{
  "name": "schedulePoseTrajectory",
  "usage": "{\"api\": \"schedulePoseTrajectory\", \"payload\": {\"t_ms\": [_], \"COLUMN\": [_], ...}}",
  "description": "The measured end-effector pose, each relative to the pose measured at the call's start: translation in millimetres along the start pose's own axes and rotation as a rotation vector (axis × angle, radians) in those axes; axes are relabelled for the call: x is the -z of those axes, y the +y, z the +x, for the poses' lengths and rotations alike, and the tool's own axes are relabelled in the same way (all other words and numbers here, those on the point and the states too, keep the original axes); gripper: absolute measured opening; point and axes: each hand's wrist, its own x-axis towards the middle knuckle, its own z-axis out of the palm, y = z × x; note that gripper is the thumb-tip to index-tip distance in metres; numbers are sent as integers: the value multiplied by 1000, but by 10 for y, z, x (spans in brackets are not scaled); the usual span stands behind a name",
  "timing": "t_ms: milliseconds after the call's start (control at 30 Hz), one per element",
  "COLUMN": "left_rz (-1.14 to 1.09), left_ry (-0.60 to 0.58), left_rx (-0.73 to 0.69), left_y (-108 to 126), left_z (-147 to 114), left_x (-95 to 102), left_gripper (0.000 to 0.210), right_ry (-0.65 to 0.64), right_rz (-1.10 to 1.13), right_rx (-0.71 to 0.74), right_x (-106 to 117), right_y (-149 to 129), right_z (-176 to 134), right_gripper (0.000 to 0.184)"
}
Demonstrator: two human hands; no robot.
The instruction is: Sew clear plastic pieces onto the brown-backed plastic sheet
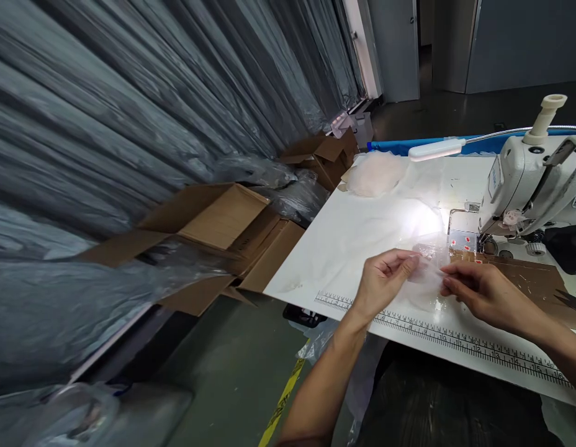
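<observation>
My left hand [383, 279] pinches one edge of a thin, see-through whitish piece of fabric [425, 282] above the table. On its other side, my right hand [478, 290] holds the same fabric between thumb and fingers. Both hands are near the front edge of the white sewing table [325, 248], which has a printed ruler [437, 335] along it. The white sewing machine [521, 186] stands just beyond my right hand, its needle area beside the fabric. A bright lamp [437, 150] lights this spot.
A pale pink round pile [377, 174] lies at the table's far left corner. Dark-bladed scissors [571, 302] rest at the right, by a brown board [532, 282]. Open cardboard boxes [223, 217] with clear plastic stand left of the table, before a grey curtain [153, 105].
</observation>
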Motion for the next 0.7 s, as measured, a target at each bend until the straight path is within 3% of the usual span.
{"api": "schedulePoseTrajectory", "payload": {"t_ms": [67, 133, 167, 233, 300, 433, 533, 600, 700], "left_rz": [124, 276, 362, 544, 704, 874, 857, 817, 806], "left_ry": [102, 202, 207, 95, -119, -455, -612, -670, -639], "left_rx": [-216, -557, -748, -1050, -1197, -1248, -1166, -1106, -1059], "left_y": [74, 189, 247, 314, 275, -53, -233, -248, -175], "left_z": [127, 227, 255, 259, 209, 94, 114, 211, 447], "left_x": [146, 268, 305, 308, 208, -151, -316, -315, -196], "left_gripper": [17, 6, 12, 17, 13, 11, 27, 37, 30], "right_ry": [23, 209, 314, 412, 390, 208, 218, 266, 277], "right_rz": [-113, -192, -235, -333, -440, -645, -713, -715, -690], "right_rx": [90, 283, 416, 642, 728, 623, 541, 485, 424], "right_x": [-73, -122, -128, -97, -12, 244, 415, 484, 515], "right_y": [-82, -148, -157, -101, 60, 505, 682, 684, 608], "right_z": [243, 479, 569, 652, 590, 192, -98, -210, -256], "right_gripper": [22, 16, 16, 17, 17, 30, 39, 39, 34]}}
